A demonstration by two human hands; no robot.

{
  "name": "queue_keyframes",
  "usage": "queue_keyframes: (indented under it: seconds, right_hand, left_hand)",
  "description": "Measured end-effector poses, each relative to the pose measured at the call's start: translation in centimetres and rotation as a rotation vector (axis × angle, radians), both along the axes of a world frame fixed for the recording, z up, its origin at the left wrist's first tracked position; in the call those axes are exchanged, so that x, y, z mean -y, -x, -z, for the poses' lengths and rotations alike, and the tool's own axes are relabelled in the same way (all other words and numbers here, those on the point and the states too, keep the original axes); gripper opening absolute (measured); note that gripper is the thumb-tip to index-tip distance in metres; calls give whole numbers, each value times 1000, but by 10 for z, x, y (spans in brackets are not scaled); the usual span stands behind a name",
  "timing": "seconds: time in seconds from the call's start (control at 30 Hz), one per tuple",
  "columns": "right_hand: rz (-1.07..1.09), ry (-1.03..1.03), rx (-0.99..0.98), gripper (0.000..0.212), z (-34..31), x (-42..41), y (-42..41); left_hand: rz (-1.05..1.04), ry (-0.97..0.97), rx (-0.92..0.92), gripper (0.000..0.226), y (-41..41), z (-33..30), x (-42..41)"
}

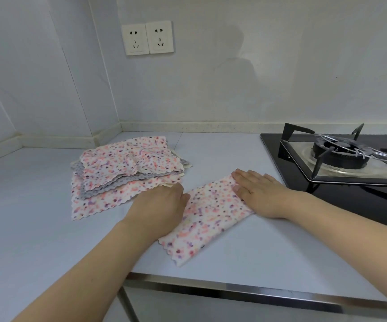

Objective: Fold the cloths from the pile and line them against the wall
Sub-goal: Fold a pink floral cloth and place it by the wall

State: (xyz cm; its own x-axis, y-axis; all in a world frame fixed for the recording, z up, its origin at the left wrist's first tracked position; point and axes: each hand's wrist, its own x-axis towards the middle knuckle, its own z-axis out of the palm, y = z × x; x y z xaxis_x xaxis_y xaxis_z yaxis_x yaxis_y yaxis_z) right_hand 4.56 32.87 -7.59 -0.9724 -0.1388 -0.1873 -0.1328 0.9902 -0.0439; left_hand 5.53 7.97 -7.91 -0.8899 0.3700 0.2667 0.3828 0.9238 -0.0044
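No bin, tray or basket shows here, so the cloths lie straight on the pale bench [37, 194]. The pile [127, 168] sits toward the back left corner, well short of the wall [257, 77]: several speckled pink-and-purple cloths with wavy edges, layered askew with grey dotted ones between them, the lowest spreading out toward the front left. Just to its right lies the folded cloth [207, 217], a long speckled strip running diagonally from near the bench's front edge up toward the stove [341, 156], flat on the surface and apart from the wall. The left hand [162, 205] rests at the strip's left edge, between it and the pile, knuckles up and fingers bent downward; its fingertips are hidden, so its grip cannot be told, nor whether it touches the lowest cloth of the pile. The right hand [260, 191] lies palm down on the far end of the strip, fingers straight and together, pointing left, pressing the fabric flat, with nothing pinched, so its grip is apart. Both forearms reach in from the lower edge, bare. The stove's black glass top, with a burner and a metal pan support, sits just beside the right wrist. Two white sockets [148, 38] are set in the wall above the pile.
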Motion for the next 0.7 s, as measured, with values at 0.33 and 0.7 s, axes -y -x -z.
queue_keyframes:
  seconds: [0.33, 0.7]
  right_hand:
    - [-24, 122, -92, 71, 11, 86, -56]
    - [-453, 234, -469, 57, 6, 124, -135]
  left_hand:
    - [57, -289, 246, 17, 3, -10, 23]
    - [-70, -591, 504, 55, -42, -33, 53]
